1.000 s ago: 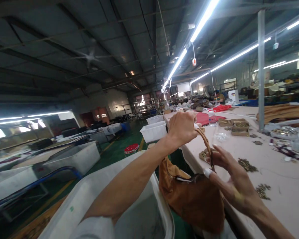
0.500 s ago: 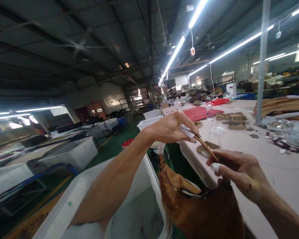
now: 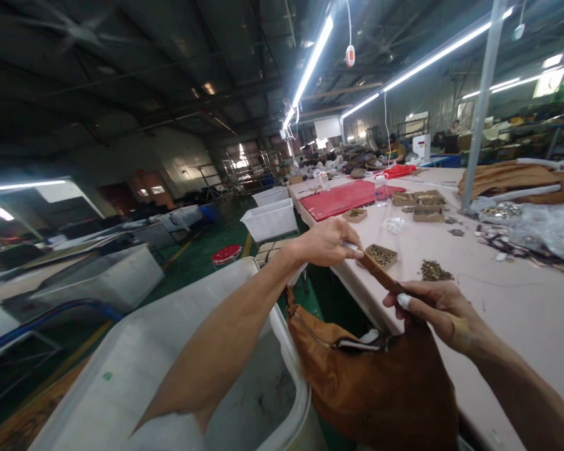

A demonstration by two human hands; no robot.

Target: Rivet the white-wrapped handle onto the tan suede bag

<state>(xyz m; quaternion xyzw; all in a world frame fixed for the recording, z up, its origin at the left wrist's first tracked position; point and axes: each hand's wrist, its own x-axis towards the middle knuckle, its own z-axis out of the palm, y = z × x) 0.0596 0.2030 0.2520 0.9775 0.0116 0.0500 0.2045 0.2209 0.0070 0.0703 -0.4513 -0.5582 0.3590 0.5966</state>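
A brown bag point(image 3: 376, 388) with a zipper hangs between the white bin and the table edge. Its flat strap point(image 3: 378, 270) runs taut between both hands. My left hand point(image 3: 329, 242) is closed on the strap's upper end, where some white wrapping shows. My right hand point(image 3: 435, 310), with white tape on a finger, pinches the strap lower down, near the bag's top corner. The zipper gapes partly and white material shows inside it.
The pale table point(image 3: 512, 338) carries a box of small metal parts point(image 3: 380, 257), a loose pile of metal parts point(image 3: 435, 270), a red sheet point(image 3: 338, 199) and a clear bottle point(image 3: 381, 191). A large white bin point(image 3: 169, 319) stands left; a red stool point(image 3: 226, 254) is beyond. A metal post point(image 3: 482, 106) rises right.
The view has turned, so the table shows more fully. The strap now shows its broad face between the hands, which still hold it. The bag still hangs below.
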